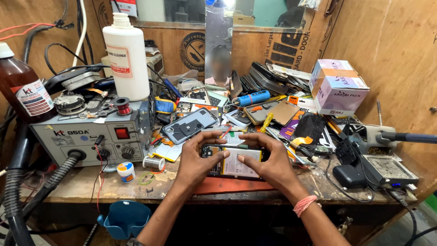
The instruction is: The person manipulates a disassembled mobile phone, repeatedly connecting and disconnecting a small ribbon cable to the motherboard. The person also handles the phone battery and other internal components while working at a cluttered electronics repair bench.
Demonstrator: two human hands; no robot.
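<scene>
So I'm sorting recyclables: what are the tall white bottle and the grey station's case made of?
Bottle: looks like matte white plastic, opaque with a moulded ribbed neck. Station: probably painted sheet metal, grey, flat panels with sharp folded edges; its knobs look like plastic.

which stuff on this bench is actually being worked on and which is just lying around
In hand:
- opened phone, back off, battery showing, held at both ends by the left hand and right hand
- red mat under it

Lying about:
- grey rework station
- white bottle
- brown bottle
- phone back cover
- blue tool
- pink box
- solder spool
</scene>
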